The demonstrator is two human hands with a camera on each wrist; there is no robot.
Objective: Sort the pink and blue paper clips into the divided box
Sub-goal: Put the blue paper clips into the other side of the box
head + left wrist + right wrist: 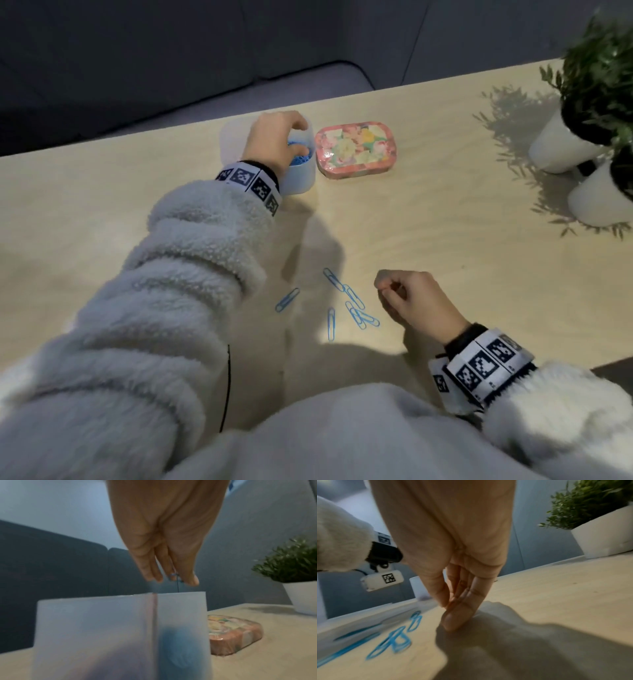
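Fluffy white sleeves (144,325) fill the near edge of the head view. Beyond them six blue paper clips (354,310) lie loose on the pale wood desk (462,240), some overlapping. The right hand (414,301) rests just beside them, fingers curled loosely with thumb and fingertips together; whether it pinches anything cannot be told. The left hand (277,144) reaches over the translucent divided box (301,178), fingers pointing down and pinching a blue clip (175,576) above the right compartment, where a heap of blue clips (63,159) shows. A floral tin (354,149) sits just right of the box. Two potted plants (596,102) stand at the desk's far right, a dark sofa (137,51) behind.
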